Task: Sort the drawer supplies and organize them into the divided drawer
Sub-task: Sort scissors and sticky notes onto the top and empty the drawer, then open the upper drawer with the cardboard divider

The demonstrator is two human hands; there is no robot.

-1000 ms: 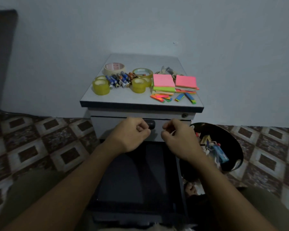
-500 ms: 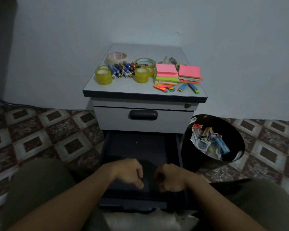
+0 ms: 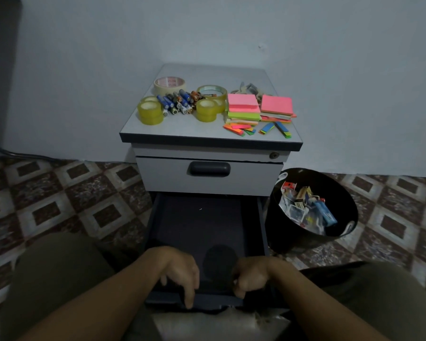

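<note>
Drawer: lower one [image 3: 202, 225], standing open toward me, long axis 12–6. Floor is dark and looks bare; can't make out dividers in this light.
L hand: [image 3: 180, 273] at the drawer's front rim, 6 o'clock end, fingers hooked down over the lip. Holds nothing else.
R hand: [image 3: 251, 279] just beside it on the same rim, fingers curled onto the lip. Can't tell how tight.
Supplies: all up on the cabinet top [image 3: 182, 134], at 12 from both hands, beyond the drawer and above the shut upper drawer [image 3: 162, 175].
Tape rolls: [image 3: 150, 113] approx 11 o'clock, so nearer L hand.
Batteries: [image 3: 177, 102] in among the tape, long axes roughly 11–5.
Sticky pads: [image 3: 244, 107] approx 1 o'clock, nearer R hand.
Flag strips: [image 3: 239, 129] in front of the pads, mostly lying 9–3.
Clips: [image 3: 250, 88] behind the pads, blurry.
Bin: [image 3: 280, 232] at 2 from R hand, touching or nearly touching the drawer's side, w/ scraps inside.
Next, my guess: let go of the rim, reach straight up to 12. L takes tape/batteries, R takes pads.
</note>
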